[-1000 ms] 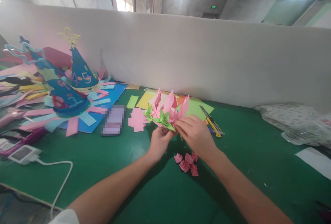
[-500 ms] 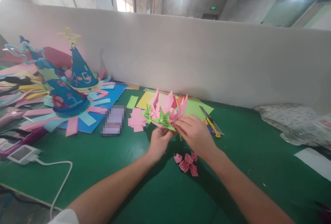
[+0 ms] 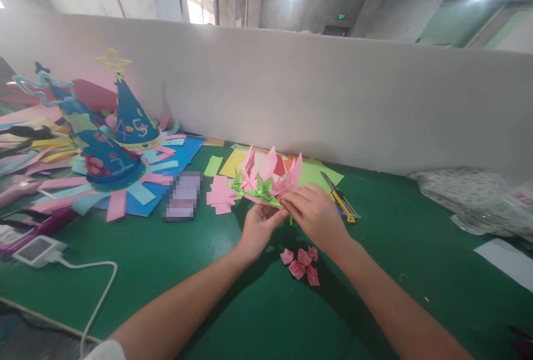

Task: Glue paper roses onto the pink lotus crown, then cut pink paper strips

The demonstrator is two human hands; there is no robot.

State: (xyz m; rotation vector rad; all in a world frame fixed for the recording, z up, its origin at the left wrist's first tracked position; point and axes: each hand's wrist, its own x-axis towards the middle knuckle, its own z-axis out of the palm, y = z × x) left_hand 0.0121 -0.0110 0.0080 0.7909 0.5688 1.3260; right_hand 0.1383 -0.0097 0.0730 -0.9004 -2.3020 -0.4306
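A pink folded-paper crown (image 3: 272,164) with upright points and green paper leaves (image 3: 264,187) along its edge is held above the green table. My left hand (image 3: 259,231) is closed on its lower edge from beneath, thumb uppermost. At the right end of the crown, my right hand (image 3: 315,211) pinches the edge with thumb and fingers; what lies right under those fingertips is hidden. Several small pink paper roses (image 3: 300,264) lie on the table below my hands.
Decorated blue cone hats (image 3: 110,160) stand at the left among paper strips. A phone (image 3: 182,196), pink paper squares (image 3: 220,194) and a white cable (image 3: 109,282) lie nearby. Behind my right hand are a yellow cutter knife (image 3: 345,204) and green paper (image 3: 318,174). Plastic-wrapped material (image 3: 470,193) sits far right.
The camera view has tipped slightly, so everything sits a little lower. Both hands keep their hold on the crown, with barely any finger movement.
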